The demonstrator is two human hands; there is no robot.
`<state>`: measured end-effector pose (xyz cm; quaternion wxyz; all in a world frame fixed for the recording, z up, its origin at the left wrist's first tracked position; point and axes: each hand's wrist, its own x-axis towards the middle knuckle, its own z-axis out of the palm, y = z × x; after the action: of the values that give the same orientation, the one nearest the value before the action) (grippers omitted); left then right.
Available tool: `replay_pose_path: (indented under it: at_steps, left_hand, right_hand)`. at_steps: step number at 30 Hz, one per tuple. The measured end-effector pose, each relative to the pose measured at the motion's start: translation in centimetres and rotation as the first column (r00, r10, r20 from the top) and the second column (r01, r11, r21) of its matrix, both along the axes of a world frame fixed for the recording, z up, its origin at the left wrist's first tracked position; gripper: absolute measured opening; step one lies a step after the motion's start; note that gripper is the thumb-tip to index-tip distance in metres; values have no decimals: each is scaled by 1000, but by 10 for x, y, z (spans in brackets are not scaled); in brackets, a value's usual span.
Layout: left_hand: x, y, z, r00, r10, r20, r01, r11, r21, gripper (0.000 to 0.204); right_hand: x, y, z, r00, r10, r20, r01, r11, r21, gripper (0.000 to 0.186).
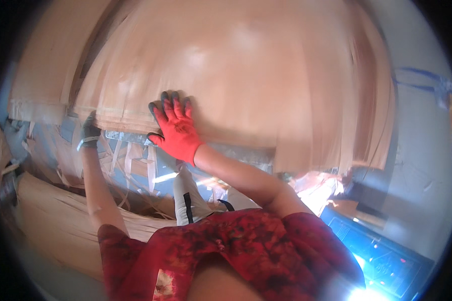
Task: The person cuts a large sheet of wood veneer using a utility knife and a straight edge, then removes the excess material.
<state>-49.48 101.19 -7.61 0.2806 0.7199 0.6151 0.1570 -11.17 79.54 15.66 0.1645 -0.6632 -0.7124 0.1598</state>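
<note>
A broad stack of thin tan wood veneer sheets (pixel 246 85) lies in front of me, its layered near edge facing my body. My right hand (pixel 178 133), in a red glove with dark fingertips, rests flat on the top sheet close to that edge, fingers spread. At the stack's near left corner is my left hand (pixel 89 133), in a dark glove with a pale cuff. It appears to grip the sheets' edge there, though most of its fingers are hidden.
Another veneer stack (pixel 42 75) stands at the far left, across a narrow gap. Torn veneer strips (pixel 135 163) litter the floor below. More sheets (pixel 75 220) lie at the lower left. A blue panel (pixel 381 251) is at the lower right, beside bright glare.
</note>
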Motion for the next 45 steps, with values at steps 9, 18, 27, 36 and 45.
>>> replay_pose_path:
  at_steps: [9,18,27,36,45]
  left_hand:
    - [-6,-106,-17,116,-623,-773,665,627,-405,32]
    - [80,-360,29,-88,-647,-757,806,401,-436,17]
    - [231,-602,42,803,-559,205,557,582,-593,20]
    - [371,-613,100,869,399,291,93,446,-890,21]
    - [451,-602,89,866,68,495,408,475,-780,31]
  right_hand:
    - [25,-89,25,886,90,-455,19,973,228,59]
    - [196,-450,-49,694,-509,-509,438,860,-262,36]
    - [355,-551,-169,834,-551,-36,550,834,-41,47]
    - [364,-554,-197,826,-563,32,564,825,-41,58]
    - [364,-549,-167,768,-616,-176,512,755,-409,33]
